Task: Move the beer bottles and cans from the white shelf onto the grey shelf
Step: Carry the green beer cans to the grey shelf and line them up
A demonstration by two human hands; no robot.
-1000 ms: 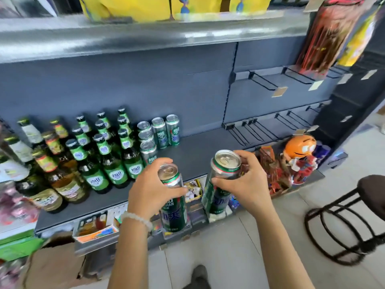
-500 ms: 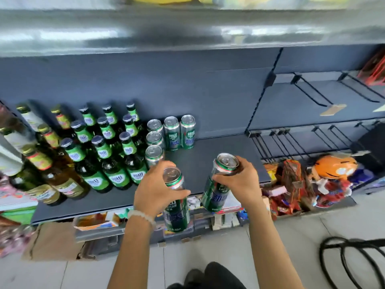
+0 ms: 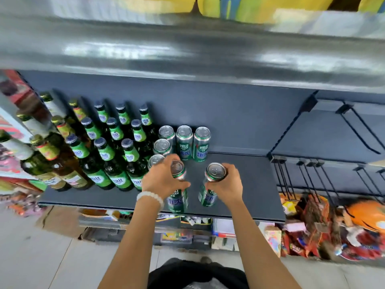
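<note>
My left hand (image 3: 162, 178) grips a green beer can (image 3: 178, 197) near its top, over the front part of the grey shelf (image 3: 250, 184). My right hand (image 3: 227, 184) holds a second green can (image 3: 210, 184) the same way, a little to the right. Both cans stand about upright; whether their bases touch the shelf I cannot tell. Behind them stand several green cans (image 3: 184, 142) and, to their left, rows of green-labelled beer bottles (image 3: 108, 155). The white shelf is out of view.
Taller bottles with yellow and red labels (image 3: 48, 151) crowd the shelf's left end. A metal shelf edge (image 3: 187, 51) overhangs above. Bare hooks (image 3: 354, 126) jut from the panel on the right, with snack packs and an orange toy (image 3: 366, 215) below. Bare grey shelf lies right of the cans.
Both hands have carried their cans forward and up from below the shelf's front edge to over its surface. The view has moved closer and tilted further down.
</note>
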